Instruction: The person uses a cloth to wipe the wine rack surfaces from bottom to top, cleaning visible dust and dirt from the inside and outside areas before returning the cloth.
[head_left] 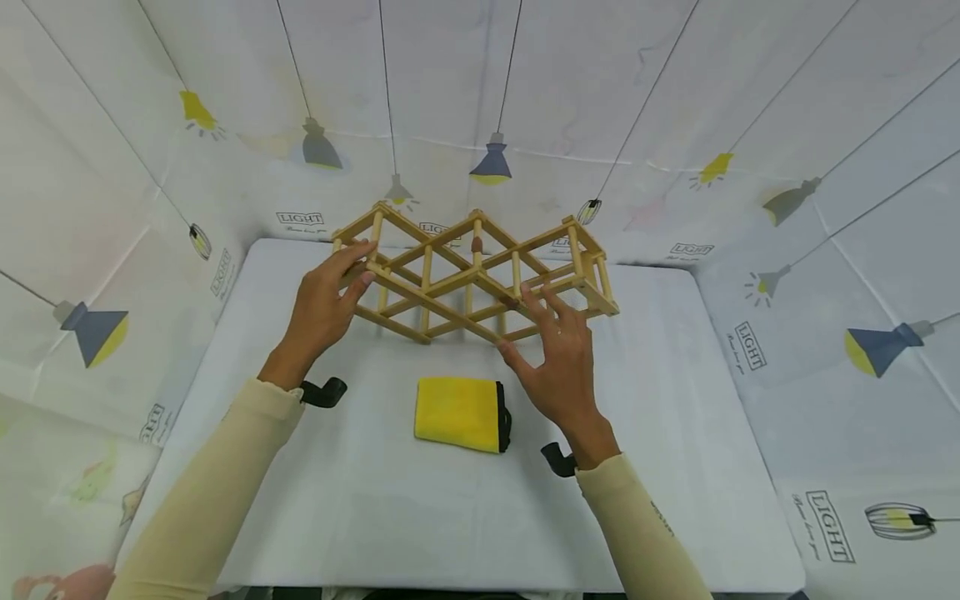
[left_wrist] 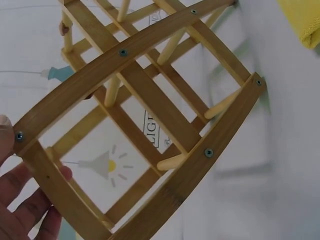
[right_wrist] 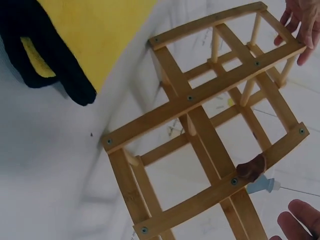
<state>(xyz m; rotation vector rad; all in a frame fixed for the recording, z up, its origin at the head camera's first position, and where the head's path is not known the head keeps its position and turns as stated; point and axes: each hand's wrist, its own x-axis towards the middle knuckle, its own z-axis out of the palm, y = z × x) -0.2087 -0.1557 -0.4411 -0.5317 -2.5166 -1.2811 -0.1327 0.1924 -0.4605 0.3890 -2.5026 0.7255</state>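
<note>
A wooden lattice rack (head_left: 450,312) with crossed slats and round dowels stands unfolded near the back of the table. Dark brown patches mark its wood, one of them a brown patch (right_wrist: 251,168) on a slat beside a screw. My left hand (head_left: 322,304) pinches the rack's left end, thumb on the near side of a corner and fingertips reaching inside the frame. Over the right half, my right hand (head_left: 558,358) has its fingers spread and fairly straight, fingertips right at the front slats and thumb by a lower corner.
A folded yellow cloth (head_left: 457,414) with a black edge lies on the white-covered table (head_left: 360,508) in front of the rack. Behind it rises a white wall covering (head_left: 442,92) printed with lamps. A black wrist mount (head_left: 324,392) sticks out by the left sleeve.
</note>
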